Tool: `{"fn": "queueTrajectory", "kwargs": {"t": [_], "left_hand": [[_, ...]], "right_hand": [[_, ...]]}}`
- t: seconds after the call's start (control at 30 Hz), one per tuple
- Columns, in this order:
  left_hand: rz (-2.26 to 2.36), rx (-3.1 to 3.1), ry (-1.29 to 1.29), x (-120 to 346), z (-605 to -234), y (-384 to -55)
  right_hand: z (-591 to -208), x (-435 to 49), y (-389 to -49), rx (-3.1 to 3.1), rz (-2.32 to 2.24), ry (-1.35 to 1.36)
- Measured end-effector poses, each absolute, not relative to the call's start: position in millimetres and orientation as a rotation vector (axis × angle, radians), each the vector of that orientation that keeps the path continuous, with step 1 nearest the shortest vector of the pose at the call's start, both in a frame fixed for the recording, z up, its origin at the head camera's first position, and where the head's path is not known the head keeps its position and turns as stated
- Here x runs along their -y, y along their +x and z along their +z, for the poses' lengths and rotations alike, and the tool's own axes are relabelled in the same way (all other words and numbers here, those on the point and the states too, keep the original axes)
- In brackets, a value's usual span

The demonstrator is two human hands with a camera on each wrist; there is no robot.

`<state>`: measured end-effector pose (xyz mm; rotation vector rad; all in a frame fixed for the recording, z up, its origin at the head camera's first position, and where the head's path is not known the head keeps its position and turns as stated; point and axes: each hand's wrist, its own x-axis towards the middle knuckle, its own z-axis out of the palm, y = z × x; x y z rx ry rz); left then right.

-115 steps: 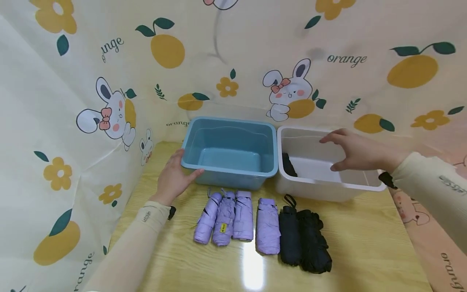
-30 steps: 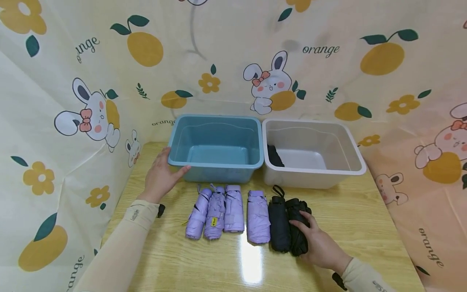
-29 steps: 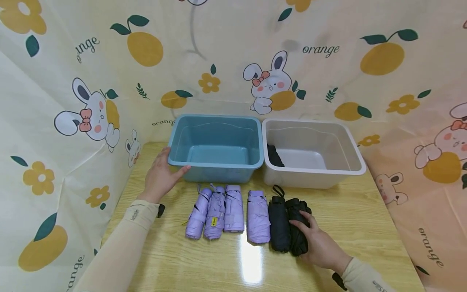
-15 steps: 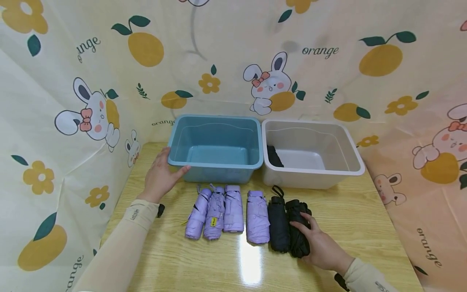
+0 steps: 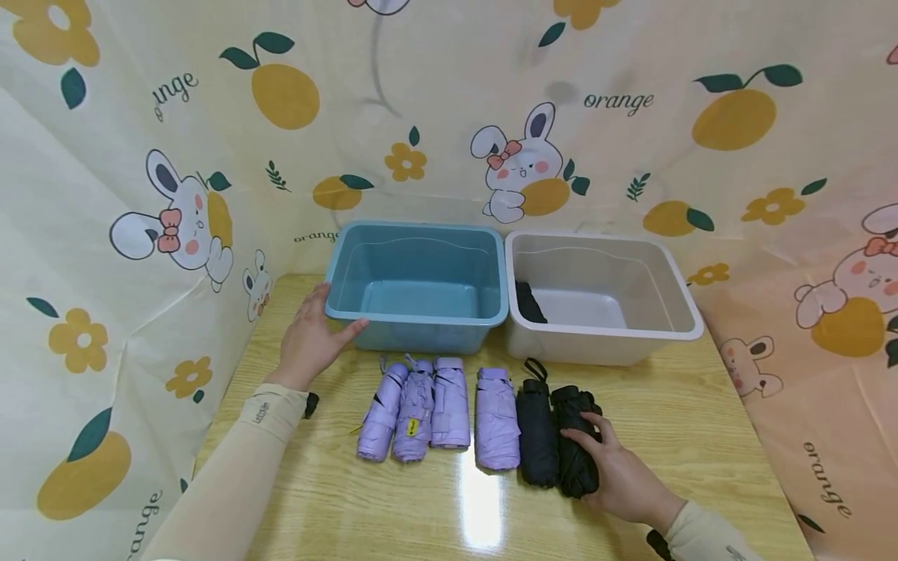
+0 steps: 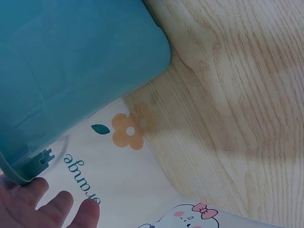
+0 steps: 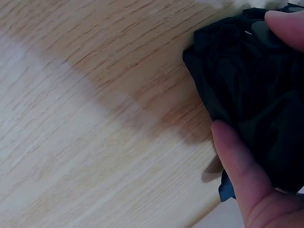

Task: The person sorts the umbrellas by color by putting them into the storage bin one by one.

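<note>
My right hand (image 5: 624, 475) grips a crumpled black folding umbrella (image 5: 577, 460), the rightmost of a row on the table. In the right wrist view the thumb and a finger lie on opposite sides of the umbrella's black cloth (image 7: 247, 80). My left hand (image 5: 309, 339) rests at the front left corner of a blue bin (image 5: 421, 331), thumb along its front and fingers along its side. The left wrist view shows these fingertips (image 6: 57, 204) right at the rim. Beside the gripped umbrella lie a smoother black umbrella (image 5: 538, 436) with a wrist loop and a purple umbrella (image 5: 496, 421).
More purple umbrellas (image 5: 450, 405) lie further left in the row. A white bin (image 5: 603, 343) stands against the blue one's right side, with a black item (image 5: 529, 304) at its left end. Printed cloth (image 5: 435, 78) hangs behind and beside the wooden table (image 5: 687, 436).
My right hand, over the white bin before, has come down and forward to the rightmost black umbrella and grips it. The left hand stays at the blue bin; the head view has shifted.
</note>
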<state>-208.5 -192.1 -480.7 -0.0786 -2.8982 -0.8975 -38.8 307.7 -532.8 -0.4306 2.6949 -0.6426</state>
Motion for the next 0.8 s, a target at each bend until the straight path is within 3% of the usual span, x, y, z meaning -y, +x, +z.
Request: {"fn": "queueTrajectory", "kwargs": {"t": [0.8], "left_hand": [[-0.905,2.888,-0.07,191.9,-482.0,-209.4]], "right_hand": [[-498.9,-322.5,-34.0,-2.756,-0.688,-0.468]]}}
